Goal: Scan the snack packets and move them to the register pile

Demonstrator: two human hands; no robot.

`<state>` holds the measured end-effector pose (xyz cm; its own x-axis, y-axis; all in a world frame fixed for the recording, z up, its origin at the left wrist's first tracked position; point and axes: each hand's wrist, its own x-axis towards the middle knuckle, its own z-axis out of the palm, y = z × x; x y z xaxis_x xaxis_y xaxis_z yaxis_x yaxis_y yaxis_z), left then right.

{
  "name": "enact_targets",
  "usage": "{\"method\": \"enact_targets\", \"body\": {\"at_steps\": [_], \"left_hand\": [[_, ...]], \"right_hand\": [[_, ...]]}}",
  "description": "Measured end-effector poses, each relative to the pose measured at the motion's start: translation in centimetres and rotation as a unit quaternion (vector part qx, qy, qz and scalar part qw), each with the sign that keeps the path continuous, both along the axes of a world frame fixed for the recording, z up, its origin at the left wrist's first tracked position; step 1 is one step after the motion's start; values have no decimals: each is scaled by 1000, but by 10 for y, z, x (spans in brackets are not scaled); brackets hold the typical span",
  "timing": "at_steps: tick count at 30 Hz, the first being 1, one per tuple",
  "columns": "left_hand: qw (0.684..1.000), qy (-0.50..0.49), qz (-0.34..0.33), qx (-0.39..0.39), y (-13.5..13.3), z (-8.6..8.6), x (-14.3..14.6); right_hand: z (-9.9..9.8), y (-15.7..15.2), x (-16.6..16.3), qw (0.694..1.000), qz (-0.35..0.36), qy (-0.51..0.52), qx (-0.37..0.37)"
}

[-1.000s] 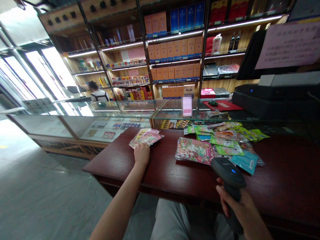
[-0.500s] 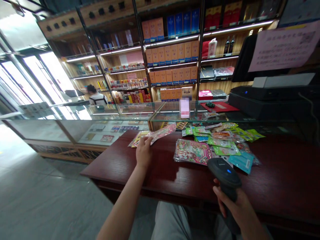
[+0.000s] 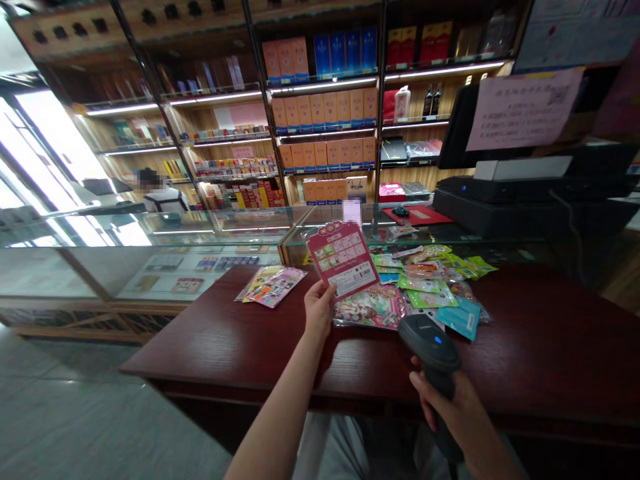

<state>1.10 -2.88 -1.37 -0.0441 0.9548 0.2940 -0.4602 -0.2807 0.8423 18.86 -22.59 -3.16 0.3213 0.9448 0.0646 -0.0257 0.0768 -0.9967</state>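
Observation:
My left hand (image 3: 320, 308) pinches the lower left corner of a flat pink packet (image 3: 345, 261), raised above the desk with its printed, barcoded side toward me. In my right hand (image 3: 447, 403) is a dark grey barcode scanner (image 3: 429, 341), a small blue light glowing on its top, its head pointing up and left. Partly behind the raised packet lies a colourful picture packet (image 3: 373, 308). To the left are flat packets (image 3: 273, 285) lying together on the desk. Several green snack packets (image 3: 427, 293) and a blue packet (image 3: 459, 318) are heaped on the right.
The dark red desk (image 3: 225, 340) borders a glass display counter (image 3: 235, 227). A monitor with a pink notice (image 3: 523, 110) and a black machine (image 3: 505, 207) stand at the right. Boxes (image 3: 325, 110) fill the back shelves. A person (image 3: 163, 193) is behind the counter at left.
My left hand has lifted the pink packet off the left packets, moved it right and turned its barcoded side toward me. The right hand still holds the scanner. My view has shifted slightly right.

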Motion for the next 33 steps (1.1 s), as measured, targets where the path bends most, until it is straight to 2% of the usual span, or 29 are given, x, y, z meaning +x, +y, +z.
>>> {"method": "enact_targets", "body": {"at_steps": [5,14,19,33], "left_hand": [[999,28,-15,0,2,-10,-5],[998,46,29,-4,6,-10,-5],[998,50,25,-12,7,-13,-3],[999,44,19,-24,12,-18,-3]], "right_hand": [[-1,2,-3,1000,-4,9,0],[5,7,-11,1000,-1,15,3],[9,9,-15,1000,10,4,21],[3,9,-17,1000,15,-1,8]]}}
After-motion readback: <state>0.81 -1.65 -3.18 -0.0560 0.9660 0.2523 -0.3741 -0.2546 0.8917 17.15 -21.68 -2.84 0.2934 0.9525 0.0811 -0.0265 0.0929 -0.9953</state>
